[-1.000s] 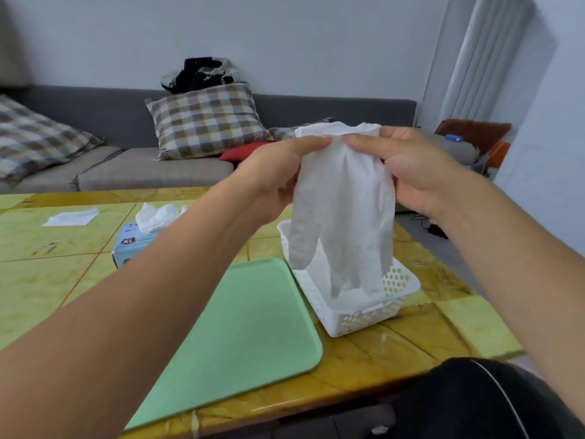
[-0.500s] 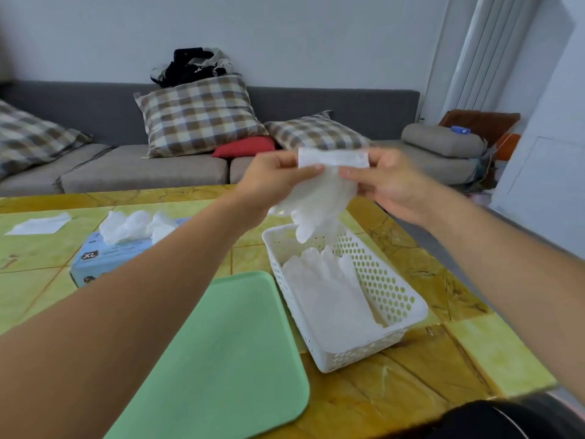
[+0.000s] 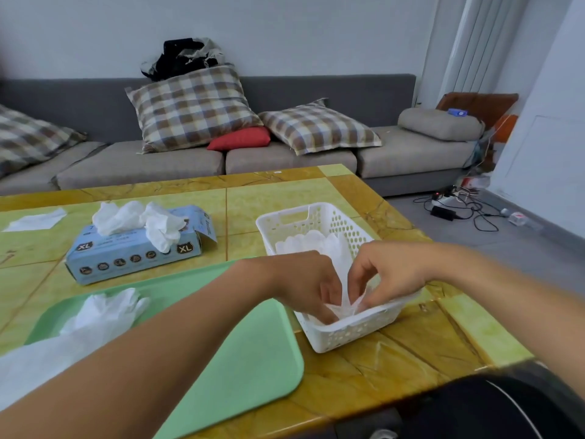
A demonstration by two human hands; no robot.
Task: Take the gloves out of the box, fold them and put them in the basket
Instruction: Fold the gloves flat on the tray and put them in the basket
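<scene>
Both my hands are down inside the near end of the white perforated basket (image 3: 323, 213). My left hand (image 3: 308, 286) and my right hand (image 3: 384, 275) pinch a folded white glove (image 3: 346, 304) between their fingertips, low in the basket. Other white gloves (image 3: 311, 243) lie flat at the basket's far end. The light blue glove box (image 3: 133, 251), marked XL, lies to the left with crumpled white gloves (image 3: 142, 220) sticking out of its top. Another loose white glove (image 3: 104, 312) lies on the green tray (image 3: 253, 359).
A white sheet (image 3: 34, 220) lies at the table's far left. The yellow tiled table (image 3: 411, 350) ends just right of the basket and near my dark-clothed lap (image 3: 493, 407). Behind stands a grey sofa (image 3: 285, 153) with checked cushions; cables lie on the floor (image 3: 459, 207).
My hands have come down from chest height into the basket, carrying the glove with them. The glove went from hanging open to bunched low in the basket's near end. The view tilted left.
</scene>
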